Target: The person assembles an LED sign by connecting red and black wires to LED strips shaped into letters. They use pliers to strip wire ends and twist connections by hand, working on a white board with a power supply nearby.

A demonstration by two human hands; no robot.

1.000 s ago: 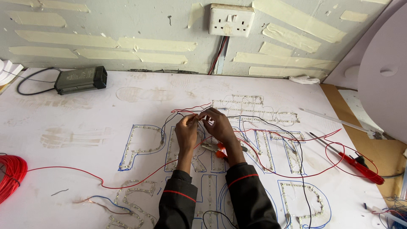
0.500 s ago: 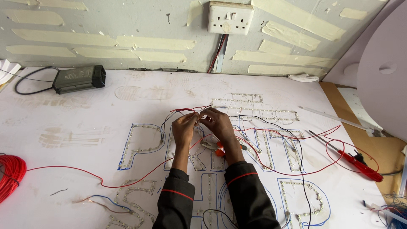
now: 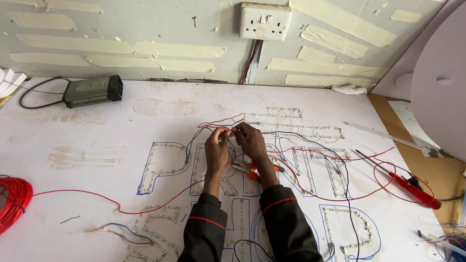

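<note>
Holding the ends of thin red wires between both sets of fingertips, we have our left hand and right hand raised together just above the white tabletop. Each grip is pinched shut on the wire ends, thumb against forefinger, and the two hands meet at the fingertips, where the strands join. Against the views from a moment ago little has changed: the hands sit over the same spot and the pinch is as tight as it was; only the fingers have turned slightly about the strands, which we judge to be a twisting of the ends together and not a new reach.

Under our wrists lie the letter outlines, made of small light strips edged in blue, spread across the tabletop. A pair of pliers with orange handles rests on the tabletop just below the right hand, untouched. Long red wire loops run off to the left toward a red wire coil at the edge, and to the right toward a red-handled screwdriver, well apart from us. At the back left sits a dark power box, and on the taped wall a white double socket with cables dropping from it.
</note>
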